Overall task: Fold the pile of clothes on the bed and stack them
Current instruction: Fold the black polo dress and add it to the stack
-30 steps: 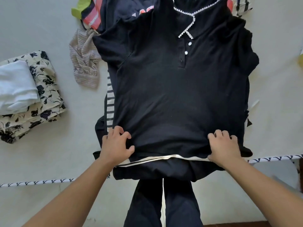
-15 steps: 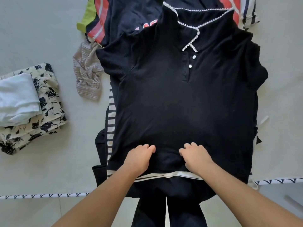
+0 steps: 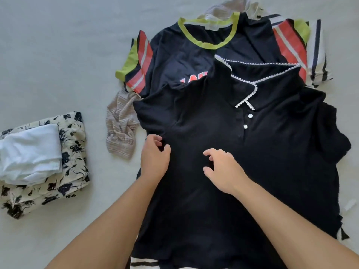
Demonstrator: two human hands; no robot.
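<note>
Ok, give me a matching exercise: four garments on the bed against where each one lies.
Things:
1. black polo shirt
2. white folded cloth
3. floral folded garment
4. lime-collared jersey

Places:
A. top of the left stack
B. under both hands
C. partly under the polo's collar end
D. beneath the white cloth

Pairs: 1-B, 2-A, 3-D, 4-C

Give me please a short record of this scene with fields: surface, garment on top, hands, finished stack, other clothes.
surface: pale bed sheet
garment on top: black polo shirt, spread flat, collar away from the person
left hand: at the shirt's left edge, fingers curled
right hand: above the shirt's middle, fingers loosely bent
finished stack: white folded cloth on floral folded garment
other clothes: navy T-shirt with green neckline
</note>
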